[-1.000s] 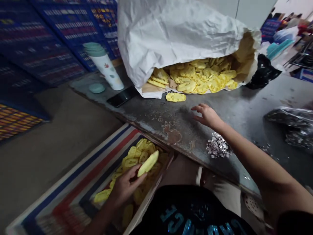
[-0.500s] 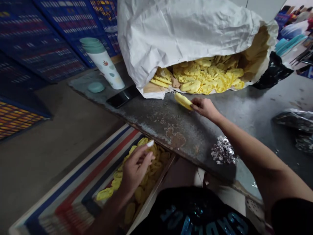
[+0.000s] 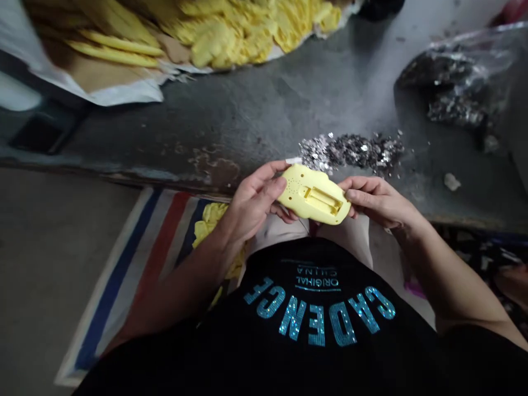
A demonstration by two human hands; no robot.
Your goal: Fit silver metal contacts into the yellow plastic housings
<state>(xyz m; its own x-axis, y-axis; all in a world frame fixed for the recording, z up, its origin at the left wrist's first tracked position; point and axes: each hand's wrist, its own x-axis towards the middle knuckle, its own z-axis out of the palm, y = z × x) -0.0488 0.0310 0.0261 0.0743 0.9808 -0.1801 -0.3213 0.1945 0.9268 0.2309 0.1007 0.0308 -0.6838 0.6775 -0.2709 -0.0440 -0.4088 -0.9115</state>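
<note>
Between both hands I hold a yellow plastic shell (image 3: 303,204) above my lap, at the table's near edge. Its upturned face shows a rectangular battery slot, a cluster of small holes and some screw holes. My left hand (image 3: 258,201) is closed on the shell's left end, with something white at a fingertip. At the other end, my right hand (image 3: 377,202) pinches the shell between thumb and fingers. Just beyond the hands lies a pile of small shiny metal pieces (image 3: 355,151) on the dark table (image 3: 264,110).
A white sack (image 3: 124,98) lies open at the back left, with yellow plastic parts (image 3: 243,33) inside. A clear bag (image 3: 462,82) of metal pieces is at the right. Below left, a striped sheet (image 3: 136,264) lines a container with more yellow parts (image 3: 210,220). A dark phone (image 3: 37,133) lies far left.
My right hand has brought the yellow shell from near the sack to my lap. My left hand has risen from above the lined container and now grips the shell too. The view has shifted right and down.
</note>
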